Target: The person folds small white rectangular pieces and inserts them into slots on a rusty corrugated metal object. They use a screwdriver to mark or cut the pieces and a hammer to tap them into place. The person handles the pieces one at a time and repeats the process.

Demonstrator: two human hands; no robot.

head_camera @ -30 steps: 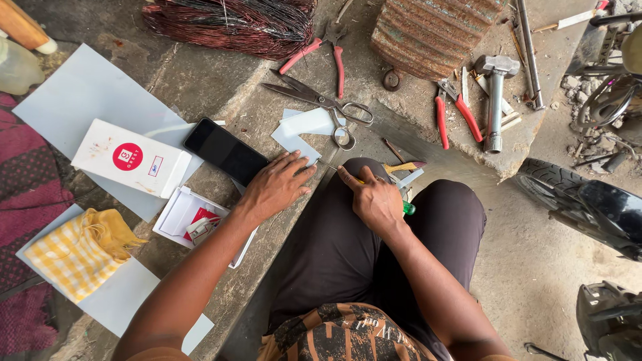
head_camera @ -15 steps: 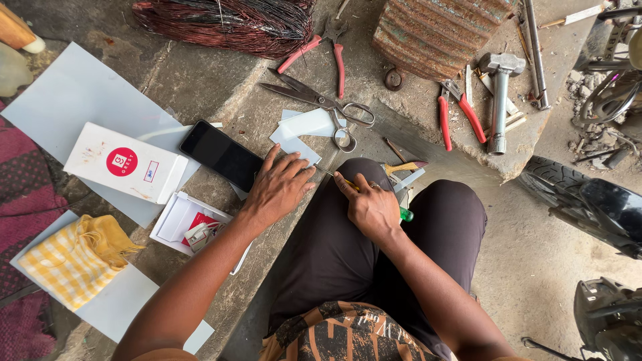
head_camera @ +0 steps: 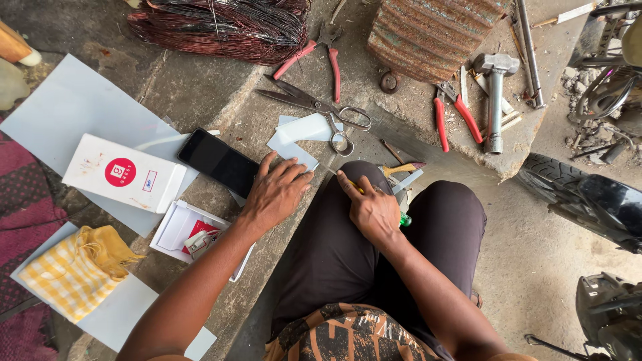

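Rough concrete floor (head_camera: 200,100) serves as the work surface, with the person seated on it, dark trousers filling the lower middle of the view.

Left hand (head_camera: 275,194): resting palm down on the concrete, fingers spread moderately wide, holding nothing. Its fingertips lie just beside a black phone (head_camera: 219,162) and touch or nearly touch small white sheet pieces (head_camera: 301,134); which, cannot be told.

Right hand (head_camera: 372,208): resting on the knee, fingers curled narrowly around a thin yellow tool (head_camera: 356,189), index finger extended along it. A green end (head_camera: 404,219) shows below the hand; whether it belongs to the same tool cannot be told.

Surroundings: large scissors (head_camera: 314,105) lie just beyond the white pieces, handles toward the person. Red-handled pliers (head_camera: 321,53) lie beside a bundle of copper wire (head_camera: 221,27). A second pair of red pliers (head_camera: 455,113) and a metal hammer (head_camera: 495,100) lie on a raised slab near a ribbed cylindrical block (head_camera: 435,30). To the left sit a white box (head_camera: 124,174), an open white tray (head_camera: 184,230) holding small items, a yellow checked cloth (head_camera: 77,267) and grey sheets (head_camera: 67,113). A black tyre (head_camera: 588,200) lies at the right edge.
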